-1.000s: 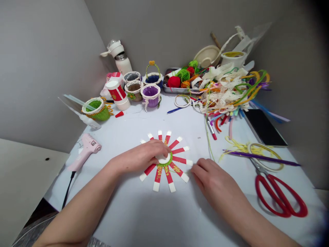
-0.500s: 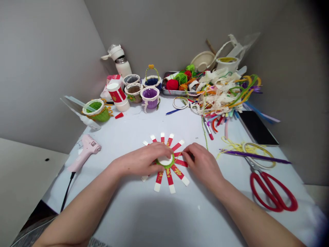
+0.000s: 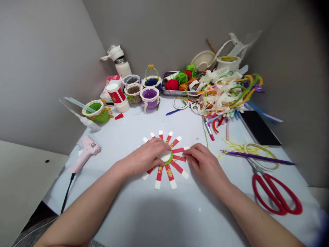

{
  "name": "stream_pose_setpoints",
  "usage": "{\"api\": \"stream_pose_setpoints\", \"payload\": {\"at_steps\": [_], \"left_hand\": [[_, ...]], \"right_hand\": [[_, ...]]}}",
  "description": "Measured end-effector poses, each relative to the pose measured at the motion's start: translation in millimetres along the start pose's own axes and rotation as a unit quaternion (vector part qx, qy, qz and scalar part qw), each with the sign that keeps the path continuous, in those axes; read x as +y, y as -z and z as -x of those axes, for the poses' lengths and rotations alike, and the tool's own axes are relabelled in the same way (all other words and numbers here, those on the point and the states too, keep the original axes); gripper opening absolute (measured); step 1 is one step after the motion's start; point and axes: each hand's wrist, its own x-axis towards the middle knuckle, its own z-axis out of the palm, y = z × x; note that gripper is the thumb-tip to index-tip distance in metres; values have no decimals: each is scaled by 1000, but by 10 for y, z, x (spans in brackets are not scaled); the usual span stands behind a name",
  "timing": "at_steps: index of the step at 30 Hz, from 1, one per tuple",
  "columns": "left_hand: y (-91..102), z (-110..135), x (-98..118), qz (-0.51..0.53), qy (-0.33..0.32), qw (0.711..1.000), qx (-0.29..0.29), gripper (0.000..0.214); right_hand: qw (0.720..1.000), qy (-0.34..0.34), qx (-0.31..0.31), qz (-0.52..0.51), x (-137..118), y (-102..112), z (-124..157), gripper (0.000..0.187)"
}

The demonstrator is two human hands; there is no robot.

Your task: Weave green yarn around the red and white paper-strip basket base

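We log a paper sunburst [image 3: 169, 173] lying flat on the worktop [image 3: 123, 202], centre front: red-and-white strips [image 3: 177, 168] radiating from a white disc [image 3: 164, 156] edged in green. The left hand [image 3: 144, 159] rests over the disc, fingers [image 3: 159, 145] together and pressing down. The right hand [image 3: 205, 165] sits at the right-side strips, its fingers [image 3: 191, 151] pinched together on a strip's tip. We judge the paper light and fairly stiff but apt to crease; the disc seems the steadiest hold, with the tips easy to lift singly. A pink glue gun [image 3: 86, 154] lies to the left.
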Motion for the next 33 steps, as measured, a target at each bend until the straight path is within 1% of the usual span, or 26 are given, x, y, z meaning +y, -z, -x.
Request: {"api": "stream_pose_setpoints", "payload": {"at_steps": [2, 4, 7, 9, 12, 14, 18, 22, 26, 29, 33], "left_hand": [[36, 18, -28, -5, 3, 1000, -15, 44], [60, 39, -53, -9, 6, 1000, -29, 51], [78, 65, -88, 1, 1, 999, -36, 52], [85, 75, -105, 9, -7, 999, -37, 51], [95, 77, -114, 31, -22, 999, -37, 46], [101, 77, -113, 49, -31, 998, -36, 42], [105, 80, -114, 62, -31, 997, -36, 38], [99, 88, -124, 58, -29, 997, -38, 35], [94, 90, -123, 55, -31, 997, -37, 34], [91, 76, -93, 55, -33, 997, -38, 35], [67, 41, -28, 67, -45, 996, -43, 33]], "right_hand": [[1000, 20, -12, -6, -19, 41, 45, 21], [998, 40, -44, 4, -64, 86, 105, 23], [992, 79, -98, 31, -153, 146, 212, 25], [985, 110, -124, 50, -205, 170, 280, 25], [974, 157, -136, 91, -268, 192, 359, 25], [966, 183, -132, 129, -307, 202, 394, 27], [952, 212, -119, 186, -366, 215, 436, 30], [950, 194, -105, 219, -360, 217, 454, 32], [960, 155, -104, 208, -320, 223, 439, 33], [973, 107, -107, 176, -262, 217, 378, 27], [990, 54, -103, 81, -115, 166, 203, 18]]}}
